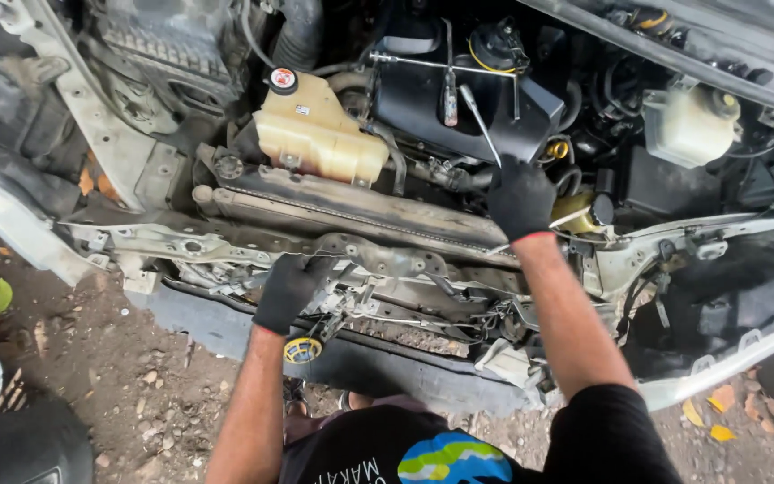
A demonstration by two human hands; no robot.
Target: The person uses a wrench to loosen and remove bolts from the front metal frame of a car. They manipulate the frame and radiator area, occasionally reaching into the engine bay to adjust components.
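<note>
Clearly gripping a long thin silver metal tool (pixel 479 124) in the black-gloved right hand (pixel 519 197), shaft slanting up-left over the dark engine cover (pixel 423 108). Curling the black-gloved left hand (pixel 288 289) onto the grey slotted front crossmember (pixel 378 260), lower-left, well apart from the tool.

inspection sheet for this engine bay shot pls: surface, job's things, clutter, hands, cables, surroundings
Surface: grimy grey metal front crossmember, bumper removed.
Job's things: long thin steel rod tool; dusty radiator top.
Clutter: cream plastic coolant tank; white plastic reservoir.
Hands: black-gloved left hand reaches under the crossmember; black-gloved right hand grips the rod.
Cables: black hoses by the radiator.
Surroundings: dirt ground, dry leaves.
</note>
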